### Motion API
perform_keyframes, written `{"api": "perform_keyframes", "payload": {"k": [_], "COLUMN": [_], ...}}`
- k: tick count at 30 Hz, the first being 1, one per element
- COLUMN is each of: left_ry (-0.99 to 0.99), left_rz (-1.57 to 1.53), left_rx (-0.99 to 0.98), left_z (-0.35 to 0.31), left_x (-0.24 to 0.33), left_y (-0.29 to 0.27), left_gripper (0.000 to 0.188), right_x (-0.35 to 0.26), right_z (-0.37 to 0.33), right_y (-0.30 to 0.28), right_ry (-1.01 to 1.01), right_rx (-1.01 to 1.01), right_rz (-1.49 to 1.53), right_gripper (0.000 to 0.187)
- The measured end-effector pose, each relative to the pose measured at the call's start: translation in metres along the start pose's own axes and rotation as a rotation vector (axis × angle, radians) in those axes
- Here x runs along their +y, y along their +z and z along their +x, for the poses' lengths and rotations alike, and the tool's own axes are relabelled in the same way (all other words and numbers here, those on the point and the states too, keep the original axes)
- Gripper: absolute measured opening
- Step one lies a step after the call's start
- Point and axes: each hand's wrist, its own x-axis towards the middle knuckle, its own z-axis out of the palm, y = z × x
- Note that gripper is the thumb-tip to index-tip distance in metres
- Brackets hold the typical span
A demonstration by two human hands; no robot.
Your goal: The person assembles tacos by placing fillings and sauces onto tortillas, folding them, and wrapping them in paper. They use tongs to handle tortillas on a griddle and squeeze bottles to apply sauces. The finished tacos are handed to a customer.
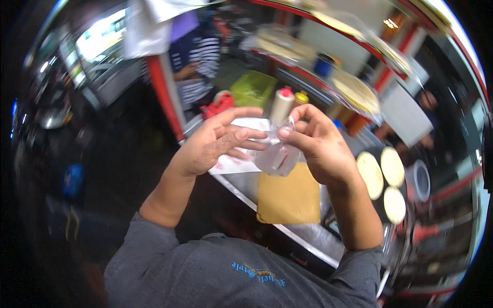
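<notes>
A small clear plastic bag (278,155) with pale contents and a red mark hangs in front of me above the counter. My right hand (319,137) pinches its gathered top between thumb and fingers. On the bag's other side, my left hand (218,141) is open, fingers stretched toward it; whether the fingertips touch the bag I cannot tell. Below the bag lies a yellow-tan board (288,197). Behind my hands stand a pale squeeze bottle (283,105) with a red top and another bottle with a yellow top (301,97).
Round flatbreads (393,167) lie on a dark griddle at right, near a white bucket (421,179). Stacked flatbreads (355,91) fill red-framed shelves. A green bin (253,88) and a red item (218,106) sit beyond the counter's white sheet (233,165). Other people stand behind.
</notes>
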Motion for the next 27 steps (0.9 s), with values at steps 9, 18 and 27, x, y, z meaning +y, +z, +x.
{"api": "perform_keyframes", "payload": {"k": [9, 18, 27], "left_ry": [-0.289, -0.152, -0.134], "left_rz": [-0.594, -0.893, -1.077], "left_rx": [0.745, 0.589, 0.802], "left_z": [-0.191, -0.199, -0.138], "left_x": [-0.106, -0.14, -0.15], "left_y": [-0.127, -0.246, -0.337], "left_gripper": [0.085, 0.056, 0.041], "right_x": [0.008, 0.048, 0.073], "right_z": [0.114, 0.251, 0.37], "right_y": [0.194, 0.341, 0.392], "right_ry": [0.054, -0.652, -0.822], "right_rx": [-0.618, -0.34, 0.053], "right_rz": [-0.225, -1.034, -1.047], "right_gripper": [0.045, 0.028, 0.03]}}
